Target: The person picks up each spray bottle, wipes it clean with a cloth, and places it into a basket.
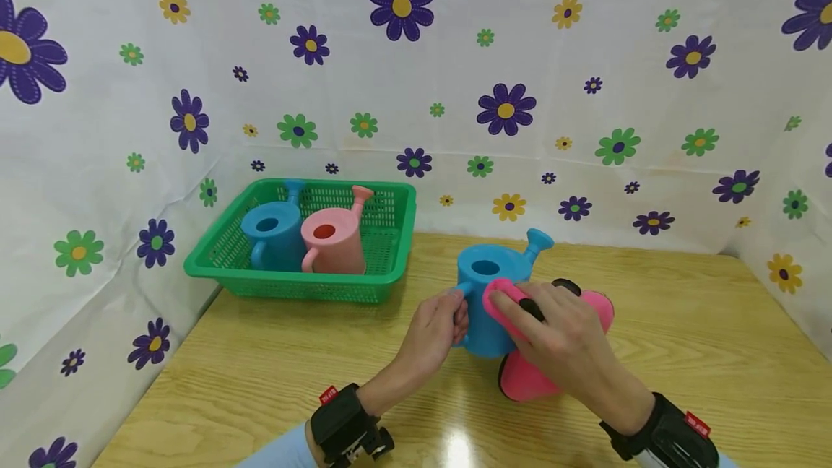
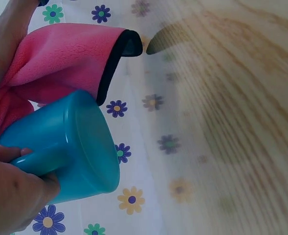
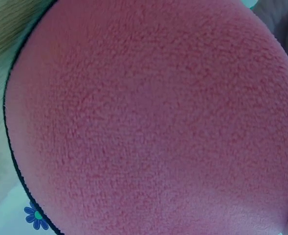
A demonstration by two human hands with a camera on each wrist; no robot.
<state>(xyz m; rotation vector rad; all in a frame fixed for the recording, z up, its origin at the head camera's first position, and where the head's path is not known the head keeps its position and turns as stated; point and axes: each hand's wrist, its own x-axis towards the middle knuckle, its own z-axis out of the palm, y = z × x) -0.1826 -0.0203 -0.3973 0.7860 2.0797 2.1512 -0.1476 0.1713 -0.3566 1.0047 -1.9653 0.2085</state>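
My left hand (image 1: 434,325) grips the handle of a blue watering can (image 1: 484,323), its spout angled up to the right. In the left wrist view the can (image 2: 92,147) hangs above the wooden table, with fingers wrapped round the handle. My right hand (image 1: 565,334) holds a pink cloth (image 1: 529,379) with black edging against the can's upper side. Folds of the cloth (image 2: 68,56) drape beside the can in the left wrist view. In the right wrist view the cloth (image 3: 153,117) fills most of the picture and hides the fingers.
A green plastic basket (image 1: 299,287) stands at the back left of the wooden table (image 1: 682,352). Inside it are another blue watering can (image 1: 279,237) and a pink watering can (image 1: 339,248). A white flower-print sheet (image 1: 364,78) rises behind the table and along its sides.
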